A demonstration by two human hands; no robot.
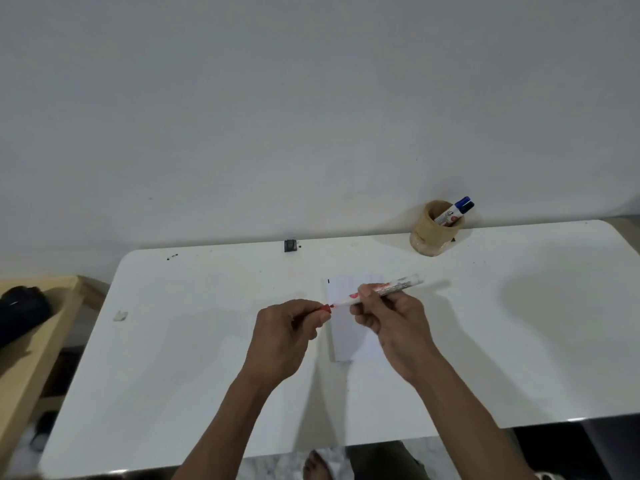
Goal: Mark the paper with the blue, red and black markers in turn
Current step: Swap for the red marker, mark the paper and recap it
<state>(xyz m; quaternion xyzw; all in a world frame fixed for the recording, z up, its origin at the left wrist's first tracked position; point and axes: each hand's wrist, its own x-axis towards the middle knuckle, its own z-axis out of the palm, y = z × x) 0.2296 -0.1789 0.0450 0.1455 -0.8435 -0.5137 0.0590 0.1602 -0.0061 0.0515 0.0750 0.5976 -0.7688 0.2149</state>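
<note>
My right hand (388, 320) grips the white barrel of the red marker (394, 287), held slantwise above the paper (343, 341) in the middle of the white table. My left hand (287, 327) pinches the marker's red cap (325, 309), right at the marker's red tip; whether cap and tip touch is unclear. A short dark mark shows at the paper's top left corner. The blue marker (462, 202) and the black marker (468, 206) stand tilted in a round wooden holder (433, 233) at the back right.
The white table (207, 358) runs up to a plain wall. A small dark clip (290, 245) sits at its far edge, and a small pale scrap (120, 316) lies at the left. A wooden shelf (38, 341) with a dark object stands to the left.
</note>
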